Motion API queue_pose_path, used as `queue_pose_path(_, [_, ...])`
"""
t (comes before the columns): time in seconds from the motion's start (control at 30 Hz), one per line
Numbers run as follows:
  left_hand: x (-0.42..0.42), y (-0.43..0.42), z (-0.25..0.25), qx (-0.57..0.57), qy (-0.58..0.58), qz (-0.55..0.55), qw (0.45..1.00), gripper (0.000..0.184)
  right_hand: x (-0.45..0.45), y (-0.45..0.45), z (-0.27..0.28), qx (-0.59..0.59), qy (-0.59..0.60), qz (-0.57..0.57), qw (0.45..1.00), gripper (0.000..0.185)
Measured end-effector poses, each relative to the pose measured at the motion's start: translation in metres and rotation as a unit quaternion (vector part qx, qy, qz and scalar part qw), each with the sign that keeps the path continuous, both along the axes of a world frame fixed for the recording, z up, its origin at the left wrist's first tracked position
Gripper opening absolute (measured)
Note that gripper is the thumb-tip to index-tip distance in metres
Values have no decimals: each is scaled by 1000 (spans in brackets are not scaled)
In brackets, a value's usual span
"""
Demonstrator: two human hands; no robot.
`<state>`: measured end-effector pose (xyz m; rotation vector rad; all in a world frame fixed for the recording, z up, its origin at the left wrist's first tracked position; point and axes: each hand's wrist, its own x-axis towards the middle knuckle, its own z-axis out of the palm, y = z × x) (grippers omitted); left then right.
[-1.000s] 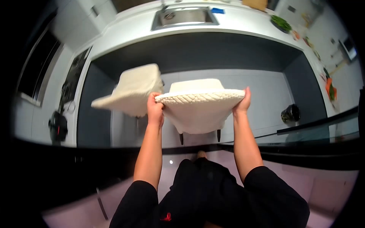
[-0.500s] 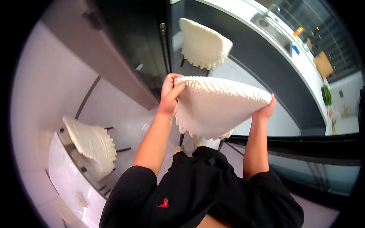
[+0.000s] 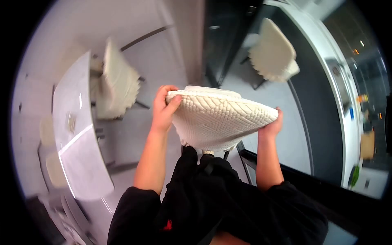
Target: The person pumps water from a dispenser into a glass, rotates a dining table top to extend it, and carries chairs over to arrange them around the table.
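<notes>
In front of my body is a chair (image 3: pixel 216 122) in a cream quilted cover with a frilled lower edge; the top of its back faces me. My left hand (image 3: pixel 165 107) grips the left upper corner, with the thumb on the near side. At the opposite corner my right hand (image 3: pixel 272 124) is closed round the edge, its fingers partly hidden behind the cover. Dark chair legs show below the cover, near my feet. Most of the seat is hidden by the back.
A white table (image 3: pixel 77 118) stands on the left with a covered chair (image 3: pixel 116 81) beside it. Another covered chair (image 3: pixel 274 51) stands ahead to the right, by a dark counter front (image 3: pixel 322 102). A dark sliding-door frame (image 3: pixel 222 45) rises ahead, and its floor track (image 3: pixel 302 192) runs at right.
The view has turned left, so the table shows more fully and the counter has shifted right. The held chair has turned along with my hands, both still gripping it.
</notes>
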<state>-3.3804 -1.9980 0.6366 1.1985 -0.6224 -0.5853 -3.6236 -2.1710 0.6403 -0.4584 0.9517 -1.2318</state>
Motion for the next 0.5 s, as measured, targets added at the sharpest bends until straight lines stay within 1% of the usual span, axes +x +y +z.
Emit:
queue_pose_path(0.07, [1,34,-5,-14,9,42,999,21,18,10,2,-26,-16,51,998,19])
queue_pose_path(0.1, [-4,54,-1,-30,61,56,996,21,24,11,-9,-33,-28,100,994,20])
queue_pose_path(0.17, [1,104,-21,-32,65,120,990,21,55,41,-7,-34,-11,151,988,19])
queue_pose_path(0.2, [-53,47,32,2,28,138,990,20,9,-21,21,-3,-35,154,988,18])
queue_pose_path(0.23, [-63,58,38,-30,71,155,985,19,15,-19,25,-14,-46,188,981,17])
queue_pose_path(0.27, [-73,67,47,-27,71,177,981,19,18,-20,24,-8,-46,210,977,17])
queue_pose_path(0.33, [-99,83,69,-63,88,240,965,19,28,-26,26,-27,-59,290,955,23])
queue_pose_path(0.37, [-111,89,75,-67,81,260,960,19,36,-26,37,-8,-59,309,949,21])
queue_pose_path(0.43, [-149,94,79,-91,85,330,936,20,44,-27,57,-7,-58,352,934,19])
queue_pose_path(0.47, [-158,105,79,-91,89,341,931,20,59,-19,60,-5,-55,377,925,18])
queue_pose_path(0.5, [-166,116,81,-72,42,378,922,20,75,-14,55,-3,-70,399,914,17])
